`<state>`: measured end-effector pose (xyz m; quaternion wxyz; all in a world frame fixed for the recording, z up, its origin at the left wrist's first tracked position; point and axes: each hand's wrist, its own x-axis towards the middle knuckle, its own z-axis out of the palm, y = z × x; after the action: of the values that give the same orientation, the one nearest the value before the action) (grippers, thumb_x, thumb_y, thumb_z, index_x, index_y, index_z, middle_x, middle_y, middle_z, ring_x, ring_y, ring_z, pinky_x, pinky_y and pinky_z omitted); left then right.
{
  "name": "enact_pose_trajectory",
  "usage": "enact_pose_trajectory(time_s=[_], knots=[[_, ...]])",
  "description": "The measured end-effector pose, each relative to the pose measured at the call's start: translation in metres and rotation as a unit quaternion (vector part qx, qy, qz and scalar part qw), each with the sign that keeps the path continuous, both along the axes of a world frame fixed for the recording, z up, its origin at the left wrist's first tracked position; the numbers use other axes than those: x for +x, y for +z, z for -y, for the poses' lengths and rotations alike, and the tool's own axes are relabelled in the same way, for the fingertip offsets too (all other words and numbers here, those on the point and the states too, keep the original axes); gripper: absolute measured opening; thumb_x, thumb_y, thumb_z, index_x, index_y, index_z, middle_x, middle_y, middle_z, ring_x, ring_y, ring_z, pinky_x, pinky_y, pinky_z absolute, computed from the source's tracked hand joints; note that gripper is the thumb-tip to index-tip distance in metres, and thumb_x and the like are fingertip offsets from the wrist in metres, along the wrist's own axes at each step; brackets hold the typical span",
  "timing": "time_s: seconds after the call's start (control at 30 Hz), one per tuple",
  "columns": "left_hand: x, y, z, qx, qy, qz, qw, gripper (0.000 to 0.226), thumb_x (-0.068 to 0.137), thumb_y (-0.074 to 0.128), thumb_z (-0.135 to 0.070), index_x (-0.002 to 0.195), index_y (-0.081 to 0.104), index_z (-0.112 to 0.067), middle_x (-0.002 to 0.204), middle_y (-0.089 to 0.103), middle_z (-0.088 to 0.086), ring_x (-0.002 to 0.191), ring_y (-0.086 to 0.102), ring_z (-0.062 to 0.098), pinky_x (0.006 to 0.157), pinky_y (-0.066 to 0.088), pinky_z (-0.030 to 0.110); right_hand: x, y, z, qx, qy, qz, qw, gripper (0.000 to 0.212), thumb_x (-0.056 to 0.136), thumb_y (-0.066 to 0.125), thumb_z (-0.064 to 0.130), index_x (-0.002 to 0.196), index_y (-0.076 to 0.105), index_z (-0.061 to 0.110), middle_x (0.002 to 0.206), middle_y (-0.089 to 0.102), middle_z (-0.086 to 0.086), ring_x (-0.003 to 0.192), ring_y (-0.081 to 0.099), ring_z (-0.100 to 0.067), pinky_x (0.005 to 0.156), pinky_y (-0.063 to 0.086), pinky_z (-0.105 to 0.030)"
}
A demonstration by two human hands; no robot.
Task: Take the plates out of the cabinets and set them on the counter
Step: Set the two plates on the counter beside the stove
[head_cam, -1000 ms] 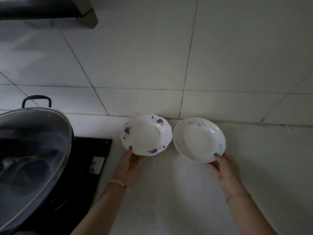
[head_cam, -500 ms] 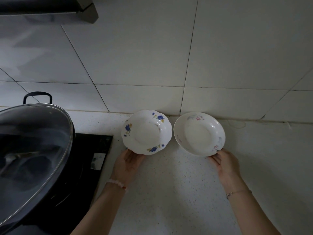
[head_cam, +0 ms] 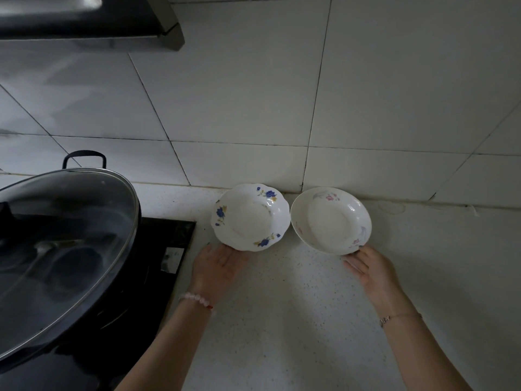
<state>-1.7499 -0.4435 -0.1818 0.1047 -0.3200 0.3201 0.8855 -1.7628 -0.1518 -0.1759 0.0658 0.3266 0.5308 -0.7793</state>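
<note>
Two white deep plates sit side by side on the speckled counter [head_cam: 282,306], close to the tiled wall. The scalloped plate with blue flowers [head_cam: 251,217] is on the left, and the round plate with pink flowers [head_cam: 330,220] is on the right. My left hand [head_cam: 218,266] lies palm up at the blue plate's front rim, its fingertips hidden under the rim and its thumb off the plate. My right hand [head_cam: 369,268] is at the pink plate's front right rim with straight fingers touching the edge.
A large black wok with a glass lid [head_cam: 56,249] sits on a black cooktop [head_cam: 169,244] at the left, close to the blue plate. A range hood [head_cam: 90,21] hangs above it. The tiled wall [head_cam: 310,94] stands right behind the plates.
Both plates moved down and back toward the wall and now rest on the counter. My thumbs have come off the rims and both hands have loosened and drawn back slightly.
</note>
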Motion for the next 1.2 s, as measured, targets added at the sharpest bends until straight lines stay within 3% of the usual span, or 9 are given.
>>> enact_pose_trajectory(time_s=[0.07, 0.17, 0.37, 0.6, 0.7, 0.8, 0.93, 1.0, 1.2], knots=[[0.006, 0.000, 0.010, 0.055, 0.034, 0.033, 0.997, 0.054, 0.096, 0.039, -0.041, 0.133, 0.043, -0.002, 0.139, 0.045, 0.019, 0.112, 0.053, 0.035, 0.084, 0.046, 0.048, 0.005, 0.003, -0.002, 0.009, -0.002, -0.002, 1.000, 0.019, 0.096, 0.044, 0.013, 0.107, 0.058, 0.009, 0.112, 0.062, -0.010, 0.098, 0.061, -0.021, 0.099, 0.043, -0.039], [0.019, 0.018, 0.010, 0.066, 0.039, 0.000, 0.997, 0.054, 0.099, 0.033, -0.038, 0.140, 0.034, -0.004, 0.141, 0.044, 0.015, 0.126, 0.044, 0.032, 0.101, 0.035, 0.049, 0.015, 0.009, -0.005, 0.014, -0.020, -0.010, 1.000, 0.028, 0.097, 0.040, 0.013, 0.122, 0.050, 0.007, 0.121, 0.055, -0.013, 0.112, 0.053, -0.026, 0.105, 0.038, -0.043], [0.043, 0.052, 0.012, -0.028, 0.023, -0.047, 0.998, 0.036, 0.098, 0.036, -0.027, 0.124, 0.050, -0.006, 0.117, 0.062, 0.012, 0.106, 0.060, 0.030, 0.082, 0.049, 0.048, 0.039, 0.044, -0.001, 0.091, 0.033, -0.099, 0.990, 0.024, 0.092, 0.046, 0.010, 0.113, 0.058, 0.009, 0.108, 0.065, -0.013, 0.101, 0.062, -0.025, 0.087, 0.049, -0.033], [0.083, 0.095, 0.014, -0.274, -0.027, -0.168, 0.947, 0.020, 0.095, 0.044, -0.014, 0.102, 0.063, -0.015, 0.096, 0.071, 0.003, 0.087, 0.069, 0.020, 0.070, 0.054, 0.033, 0.073, 0.088, 0.013, 0.306, 0.072, -0.242, 0.918, 0.024, 0.089, 0.049, 0.010, 0.107, 0.063, 0.019, 0.103, 0.069, -0.001, 0.099, 0.061, -0.014, 0.083, 0.045, -0.028], [0.105, 0.108, 0.012, -0.439, -0.049, -0.234, 0.866, 0.018, 0.094, 0.049, -0.012, 0.101, 0.063, -0.020, 0.098, 0.069, 0.000, 0.087, 0.067, 0.016, 0.071, 0.052, 0.026, 0.088, 0.097, 0.018, 0.415, 0.080, -0.279, 0.862, 0.029, 0.090, 0.050, 0.015, 0.118, 0.057, 0.018, 0.116, 0.063, 0.003, 0.109, 0.055, -0.012, 0.085, 0.038, -0.024], [0.125, 0.118, 0.009, -0.588, -0.049, -0.251, 0.767, 0.015, 0.090, 0.057, -0.020, 0.102, 0.064, -0.023, 0.101, 0.068, -0.004, 0.091, 0.065, 0.014, 0.079, 0.052, 0.035, 0.104, 0.103, 0.025, 0.509, 0.080, -0.309, 0.799, 0.044, 0.088, 0.056, 0.017, 0.130, 0.048, 0.012, 0.129, 0.056, -0.005, 0.120, 0.048, -0.023, 0.095, 0.033, -0.025], [0.147, 0.124, 0.003, -0.818, -0.029, -0.236, 0.523, 0.038, 0.083, 0.061, -0.026, 0.120, 0.058, -0.020, 0.116, 0.062, -0.003, 0.101, 0.059, 0.020, 0.078, 0.048, 0.036, 0.128, 0.110, 0.038, 0.603, 0.070, -0.365, 0.706, 0.057, 0.079, 0.067, 0.010, 0.131, 0.045, -0.001, 0.127, 0.053, -0.019, 0.120, 0.044, -0.038, 0.104, 0.035, -0.041], [0.154, 0.127, 0.000, -0.868, -0.028, -0.249, 0.428, 0.044, 0.081, 0.058, -0.028, 0.123, 0.056, -0.014, 0.116, 0.063, 0.004, 0.102, 0.060, 0.028, 0.080, 0.048, 0.039, 0.136, 0.108, 0.040, 0.645, 0.082, -0.378, 0.659, 0.058, 0.077, 0.069, 0.012, 0.129, 0.047, -0.004, 0.127, 0.053, -0.021, 0.122, 0.043, -0.042, 0.106, 0.035, -0.050], [0.172, 0.134, -0.006, -0.908, -0.044, -0.236, 0.343, 0.056, 0.082, 0.046, -0.039, 0.129, 0.053, -0.011, 0.127, 0.057, 0.010, 0.117, 0.053, 0.032, 0.097, 0.042, 0.048, 0.153, 0.103, 0.044, 0.678, 0.114, -0.346, 0.639, 0.058, 0.082, 0.060, 0.027, 0.131, 0.047, 0.000, 0.133, 0.051, -0.018, 0.129, 0.038, -0.042, 0.100, 0.037, -0.056]])
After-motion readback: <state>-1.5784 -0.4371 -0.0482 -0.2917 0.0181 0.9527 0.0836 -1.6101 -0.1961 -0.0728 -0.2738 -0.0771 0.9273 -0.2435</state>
